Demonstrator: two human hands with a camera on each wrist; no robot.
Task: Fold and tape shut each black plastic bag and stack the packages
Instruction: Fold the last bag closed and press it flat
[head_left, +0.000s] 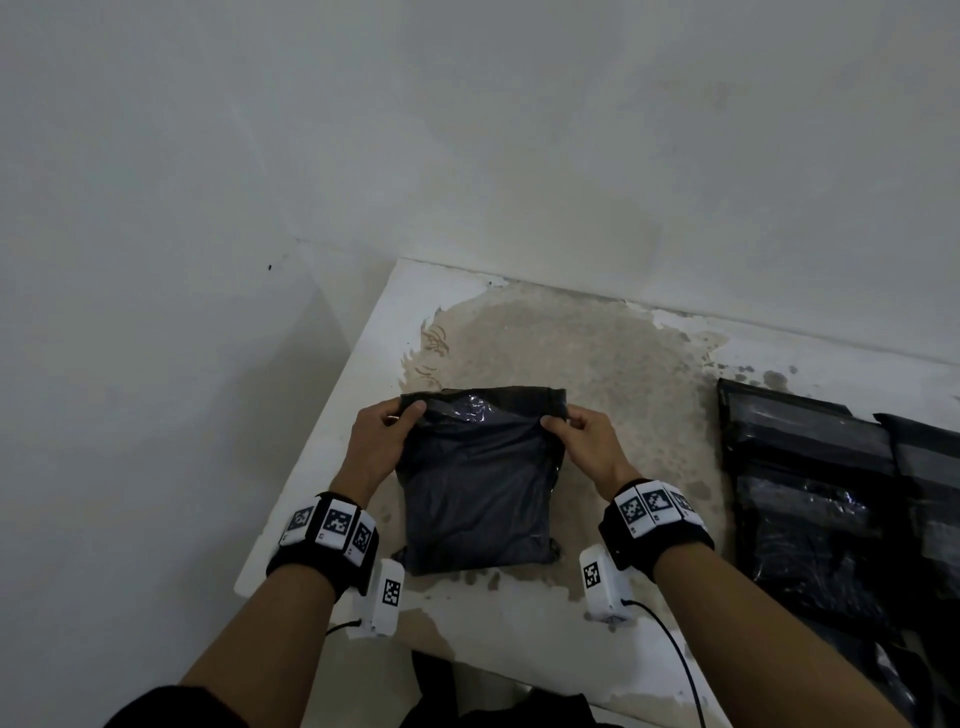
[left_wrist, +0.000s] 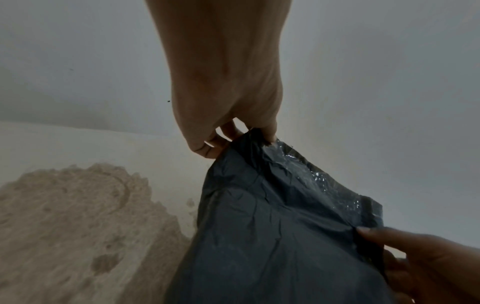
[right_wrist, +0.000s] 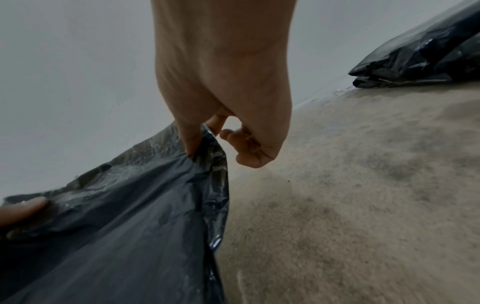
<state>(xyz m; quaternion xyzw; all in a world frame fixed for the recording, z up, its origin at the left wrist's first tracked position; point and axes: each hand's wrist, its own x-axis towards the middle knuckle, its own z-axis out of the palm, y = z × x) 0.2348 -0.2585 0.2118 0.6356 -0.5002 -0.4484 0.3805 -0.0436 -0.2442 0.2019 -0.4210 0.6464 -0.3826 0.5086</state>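
Observation:
A black plastic bag (head_left: 478, 499) lies on the worn white table (head_left: 597, 364), its far end raised as a flap with a shiny strip (head_left: 480, 408). My left hand (head_left: 387, 431) pinches the flap's left corner. My right hand (head_left: 576, 431) pinches the right corner. In the left wrist view the left hand (left_wrist: 233, 135) grips the black bag (left_wrist: 272, 236) at its top edge. In the right wrist view the right hand (right_wrist: 202, 139) holds the black bag (right_wrist: 116, 236) by its corner, thumb on the near side.
Taped black packages (head_left: 831, 493) lie side by side at the table's right end, also seen as black packages (right_wrist: 420, 53) in the right wrist view. A white wall (head_left: 467, 156) runs behind the table. The table's left edge (head_left: 311, 467) drops off beside my left hand.

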